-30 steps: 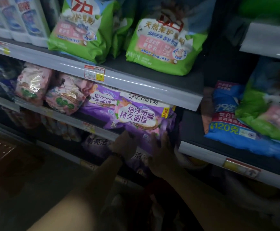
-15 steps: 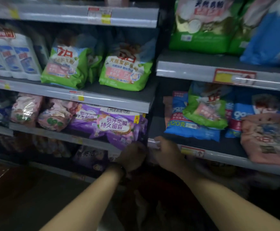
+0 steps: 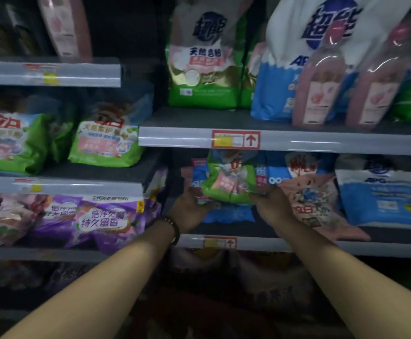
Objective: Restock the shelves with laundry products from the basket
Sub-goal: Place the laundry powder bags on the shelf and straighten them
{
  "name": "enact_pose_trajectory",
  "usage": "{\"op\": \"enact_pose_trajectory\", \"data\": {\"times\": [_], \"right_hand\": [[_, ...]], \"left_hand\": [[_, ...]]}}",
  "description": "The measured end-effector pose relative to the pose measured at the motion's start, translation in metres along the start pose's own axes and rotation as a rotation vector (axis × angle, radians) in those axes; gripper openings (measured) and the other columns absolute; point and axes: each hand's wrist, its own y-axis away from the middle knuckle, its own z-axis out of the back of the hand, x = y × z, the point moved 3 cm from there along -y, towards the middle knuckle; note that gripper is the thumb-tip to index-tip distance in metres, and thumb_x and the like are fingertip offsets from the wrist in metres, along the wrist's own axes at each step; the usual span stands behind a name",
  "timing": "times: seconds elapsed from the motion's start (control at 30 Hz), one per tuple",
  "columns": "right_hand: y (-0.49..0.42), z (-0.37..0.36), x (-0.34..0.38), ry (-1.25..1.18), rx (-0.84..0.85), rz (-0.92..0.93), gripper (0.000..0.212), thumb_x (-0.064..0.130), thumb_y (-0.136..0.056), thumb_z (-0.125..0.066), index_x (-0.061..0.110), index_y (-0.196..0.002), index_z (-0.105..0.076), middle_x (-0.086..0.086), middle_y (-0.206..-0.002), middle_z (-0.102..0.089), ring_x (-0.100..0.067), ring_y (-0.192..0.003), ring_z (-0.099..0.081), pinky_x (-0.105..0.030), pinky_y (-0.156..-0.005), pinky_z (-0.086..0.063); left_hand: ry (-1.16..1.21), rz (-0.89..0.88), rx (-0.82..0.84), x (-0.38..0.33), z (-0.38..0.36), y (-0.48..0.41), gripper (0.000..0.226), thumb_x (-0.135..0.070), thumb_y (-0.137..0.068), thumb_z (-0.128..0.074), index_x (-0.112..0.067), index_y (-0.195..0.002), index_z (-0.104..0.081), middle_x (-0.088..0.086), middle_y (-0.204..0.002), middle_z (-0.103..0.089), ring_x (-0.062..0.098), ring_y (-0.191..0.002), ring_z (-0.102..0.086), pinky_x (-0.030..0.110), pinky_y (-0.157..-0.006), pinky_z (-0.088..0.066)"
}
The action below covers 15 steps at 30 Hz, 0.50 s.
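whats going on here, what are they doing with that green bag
A person is working at store shelves stocked with laundry detergent bags. Their left hand and right hand each grip a lower corner of the green bag, which is over the blue bags on the middle right shelf. A pink bag lies just to its right. One frame can't tell whether the green bag is going in or coming out.

A red-bordered paper price label (image 3: 235,140) with a yellow patch and red up-arrow sits above a smaller blurred label of the same kind (image 3: 220,242), with an upper yellow price tag (image 3: 50,78) and a lower yellow price tag (image 3: 32,188) well to their left.
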Motion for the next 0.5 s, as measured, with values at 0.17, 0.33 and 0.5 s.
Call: {"op": "enact_pose_trajectory", "data": {"times": [0.17,0.33,0.5], "right_hand": [[-0.045,0.002,-0.015,-0.144,0.010,-0.048,0.030,0.043,-0.089,-0.082,0.017,-0.101,-0.075,0.000,-0.091,-0.076,-0.021,-0.086,-0.073,-0.029,-0.065,-0.050],[-0.078,-0.020,-0.020,-0.324,0.091,-0.159,0.033,0.052,-0.082,-0.086,0.029,-0.102,-0.074,0.004,-0.105,-0.077,-0.017,-0.097,-0.072,-0.041,-0.092,-0.061],[-0.086,-0.032,-0.023,-0.408,0.145,-0.221,0.023,0.032,-0.088,-0.086,0.028,-0.082,-0.064,0.007,-0.087,-0.067,-0.006,-0.075,-0.059,-0.025,-0.064,-0.048]], "left_hand": [[0.017,0.008,-0.029,-0.036,-0.028,-0.058,0.086,-0.066,-0.072,-0.082,-0.013,-0.133,-0.054,0.000,-0.129,-0.064,0.023,-0.127,-0.061,0.028,-0.101,-0.047],[0.083,0.166,-0.033,-0.036,-0.049,-0.110,0.138,-0.101,-0.040,-0.068,-0.018,-0.149,-0.051,0.000,-0.150,-0.057,0.028,-0.133,-0.060,0.041,-0.110,-0.051],[0.096,0.183,0.031,-0.032,-0.054,-0.123,0.120,-0.091,-0.043,-0.079,-0.014,-0.134,-0.067,0.003,-0.137,-0.065,0.028,-0.120,-0.065,0.040,-0.105,-0.055]]}}
